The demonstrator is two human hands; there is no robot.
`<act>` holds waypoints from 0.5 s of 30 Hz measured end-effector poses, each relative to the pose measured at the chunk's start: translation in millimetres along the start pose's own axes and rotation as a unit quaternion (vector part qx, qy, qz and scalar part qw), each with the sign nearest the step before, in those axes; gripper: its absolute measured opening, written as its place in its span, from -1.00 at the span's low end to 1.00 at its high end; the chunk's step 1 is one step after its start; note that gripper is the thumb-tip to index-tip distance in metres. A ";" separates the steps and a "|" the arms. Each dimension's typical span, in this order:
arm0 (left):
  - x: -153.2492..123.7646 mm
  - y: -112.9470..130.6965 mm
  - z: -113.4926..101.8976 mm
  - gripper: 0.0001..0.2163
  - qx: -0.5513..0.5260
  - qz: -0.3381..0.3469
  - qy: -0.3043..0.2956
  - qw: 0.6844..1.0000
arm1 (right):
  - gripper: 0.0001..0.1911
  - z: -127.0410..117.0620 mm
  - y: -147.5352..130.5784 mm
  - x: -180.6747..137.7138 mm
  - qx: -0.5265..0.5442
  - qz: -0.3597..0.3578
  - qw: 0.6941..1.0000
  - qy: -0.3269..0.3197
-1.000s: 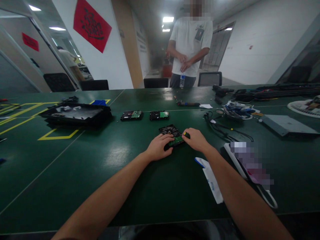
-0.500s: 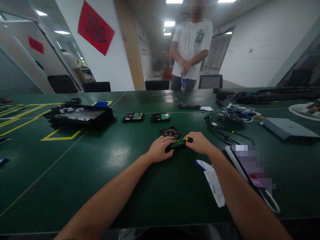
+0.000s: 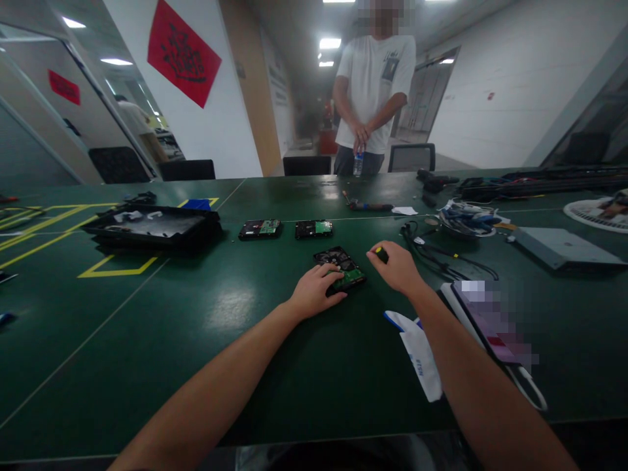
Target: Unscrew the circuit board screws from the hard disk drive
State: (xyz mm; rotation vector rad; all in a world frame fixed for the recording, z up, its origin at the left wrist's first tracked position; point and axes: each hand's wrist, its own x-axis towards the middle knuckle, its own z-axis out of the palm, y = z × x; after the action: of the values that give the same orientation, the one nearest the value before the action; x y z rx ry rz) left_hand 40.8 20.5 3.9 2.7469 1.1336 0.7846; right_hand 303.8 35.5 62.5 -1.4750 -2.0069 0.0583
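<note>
A hard drive point(image 3: 350, 277) with a black body and green circuit board lies tilted on the green table. My left hand point(image 3: 316, 290) grips its near left side, with the fingers over the board and the thumb along the near edge. To the right of the drive, my right hand point(image 3: 395, 265) is closed around a screwdriver point(image 3: 381, 254). Only the yellow and black handle shows clearly; the shaft cannot be made out. Two more hard drives, one on the left point(image 3: 260, 229) and one on the right point(image 3: 314, 229), lie farther back.
At the left stands a black tray point(image 3: 157, 226). Cables point(image 3: 432, 252), a bowl of wires point(image 3: 468, 219) and a grey metal box point(image 3: 566, 247) lie at the right. A white packet point(image 3: 420, 366) and a phone point(image 3: 490, 324) lie by my right forearm. A person point(image 3: 375, 98) stands across the table.
My right hand has moved right and slightly up with the screwdriver, away from the drive's edge. My left hand stays on the drive. The view has shifted slightly.
</note>
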 end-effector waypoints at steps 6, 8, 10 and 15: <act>1.8 -4.7 4.7 -0.62 -0.013 0.008 0.007 1.000 | -0.59 -24.9 -12.6 4.6 0.063 -0.003 0.982 0.180; 2.3 -7.2 2.2 -0.63 -0.033 0.020 0.006 0.999 | -0.51 -22.9 -15.8 4.0 0.092 -0.018 0.974 0.205; 2.6 -9.4 -1.3 -0.64 -0.051 0.031 0.005 0.998 | -0.48 -13.6 -16.1 3.1 0.113 -0.028 0.973 0.200; 2.1 -9.8 -5.4 -0.63 -0.062 0.038 0.007 0.997 | -0.52 10.4 -9.6 0.9 0.072 -0.043 0.991 0.103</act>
State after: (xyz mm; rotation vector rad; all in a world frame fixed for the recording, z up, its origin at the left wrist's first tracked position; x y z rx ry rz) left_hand 33.2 28.4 7.1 2.6998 0.9541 0.8539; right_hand 290.2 36.1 58.4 -1.2498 -1.8555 0.0140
